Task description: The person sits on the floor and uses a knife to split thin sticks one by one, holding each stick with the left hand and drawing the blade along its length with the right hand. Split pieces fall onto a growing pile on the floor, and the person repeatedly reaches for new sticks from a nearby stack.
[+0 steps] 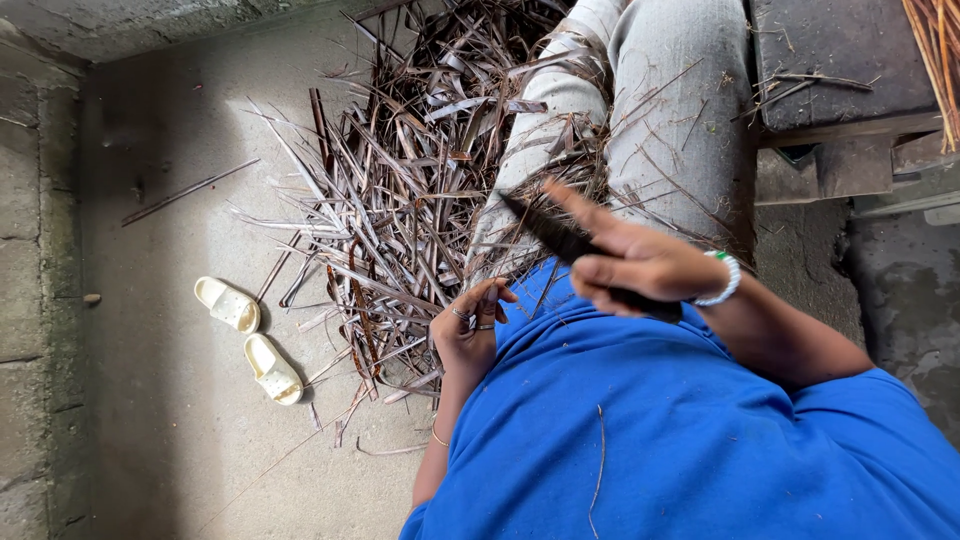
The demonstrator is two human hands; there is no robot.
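My right hand (640,265), with a white bead bracelet at the wrist, grips a dark knife (548,232) whose blade points up and left over my lap. My left hand (468,328), wearing rings, is lower and to the left with thumb and fingers pinched together. It seems to pinch a thin dry leaf strip (528,292) that runs up toward the blade. A big pile of dry brown palm leaves (400,200) lies on the floor just beyond both hands and over my grey trouser legs (670,110).
Two cream slippers (248,338) lie on the concrete floor to the left. A long dry stick (188,192) lies farther back. A dark wooden bench (840,60) is at top right, with a bundle of thin tan sticks (940,50) at its edge. A rough wall (30,300) runs along the left.
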